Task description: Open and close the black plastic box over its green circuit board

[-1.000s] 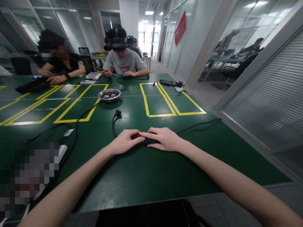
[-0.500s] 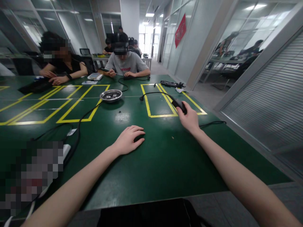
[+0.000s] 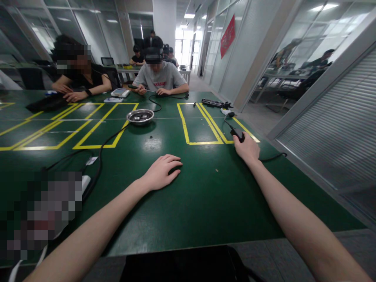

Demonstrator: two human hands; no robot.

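One black adapter (image 3: 237,135) sits in the right hand (image 3: 248,149), whose fingers close around its near end. The far end sticks out beyond the fingertips, low over the green table (image 3: 205,196) at the right-hand yellow tape line (image 3: 219,131). Its long axis runs away from the person, leaning slightly left. A thin cable (image 3: 226,123) leads from its far end to a plug (image 3: 232,114). The left hand (image 3: 161,172) lies palm down on the table, fingers loosely spread, gripping nothing. Farther left, a metal bowl (image 3: 140,116) holds small metal parts (image 3: 140,115).
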